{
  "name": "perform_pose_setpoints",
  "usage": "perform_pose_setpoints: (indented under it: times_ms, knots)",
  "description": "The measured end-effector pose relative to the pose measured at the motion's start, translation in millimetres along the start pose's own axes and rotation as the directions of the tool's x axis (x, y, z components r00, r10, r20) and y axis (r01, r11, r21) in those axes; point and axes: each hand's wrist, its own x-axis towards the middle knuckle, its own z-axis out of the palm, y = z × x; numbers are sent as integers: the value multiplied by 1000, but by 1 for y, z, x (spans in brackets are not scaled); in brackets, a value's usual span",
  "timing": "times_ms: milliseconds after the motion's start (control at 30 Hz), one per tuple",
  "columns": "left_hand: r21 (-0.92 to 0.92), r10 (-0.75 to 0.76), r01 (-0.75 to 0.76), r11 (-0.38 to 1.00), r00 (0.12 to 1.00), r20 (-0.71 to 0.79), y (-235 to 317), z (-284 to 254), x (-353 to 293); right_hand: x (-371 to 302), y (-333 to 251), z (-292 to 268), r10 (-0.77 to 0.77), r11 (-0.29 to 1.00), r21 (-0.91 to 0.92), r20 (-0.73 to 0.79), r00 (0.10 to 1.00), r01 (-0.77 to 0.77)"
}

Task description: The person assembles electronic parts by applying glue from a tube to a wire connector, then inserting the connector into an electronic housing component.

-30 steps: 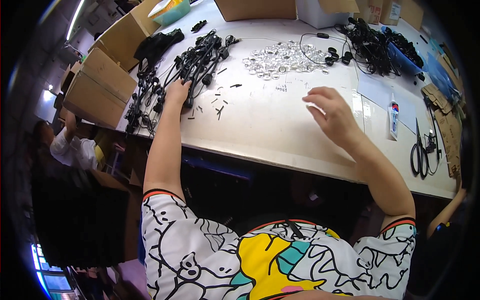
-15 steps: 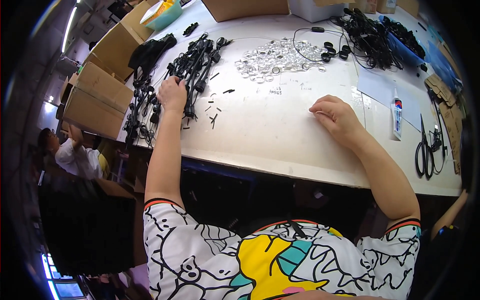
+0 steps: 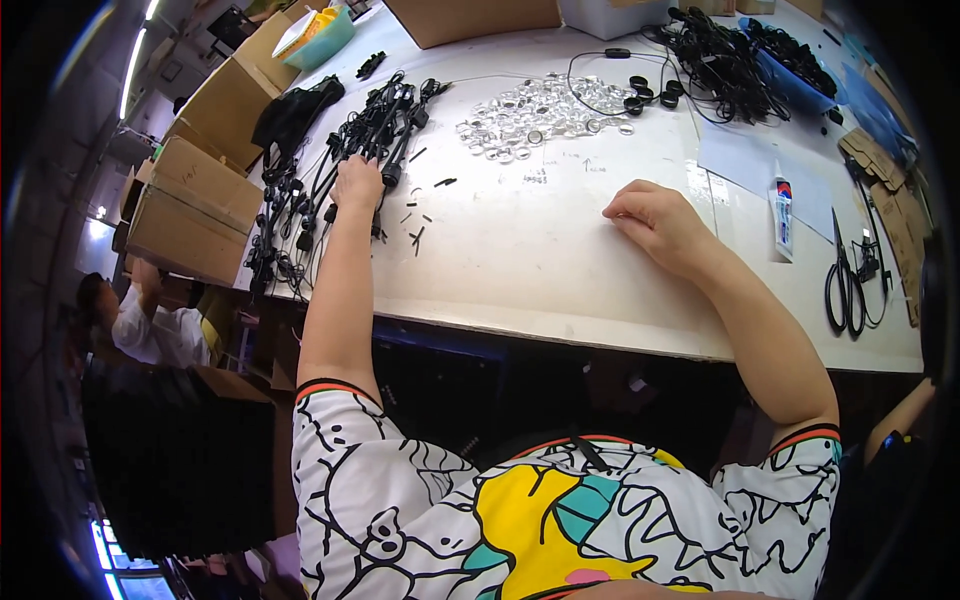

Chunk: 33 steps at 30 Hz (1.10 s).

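Note:
My left hand is among a heap of black cables at the left of the table. Its fingers curl down on a black cable, and their tips are partly hidden. Over the bare middle right of the table my right hand is closed, thumb and fingers pressed together. Anything between those fingertips is too small to make out. Short black pieces lie scattered just right of the cables. Farther back spreads a pile of clear round lenses.
Black ring-shaped parts lie beside the lenses. A blue tub of black cables stands at the back right. On the right are a glue tube and black scissors. Cardboard boxes line the left edge; another person sits beyond.
My left hand has shifted slightly right across the cables. My right hand keeps its closed pose. The whole view has moved a little.

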Motion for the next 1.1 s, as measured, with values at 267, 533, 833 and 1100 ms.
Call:
perform_pose_setpoints:
  times_ms: [267, 533, 833, 1100]
  knots:
    - [-157, 72, -67, 985, 997, 29, -17, 20, 38, 0, 3, -3, 2, 999, 48, 16, 1000, -3]
    - [-651, 8, -199, 732, 959, -284, -29, -30, 36, -1, 4, -5, 31, 999, 38, 53, 998, -33]
    - [-905, -154, -333, 266, 912, -381, -54, -83, -7, -1, 4, 1, 18, 999, 32, 28, 999, -19]
    - [-898, 102, -204, 389, 979, -179, -66, -50, -24, 0, -2, 8, 57, 998, 8, 5, 998, -57]
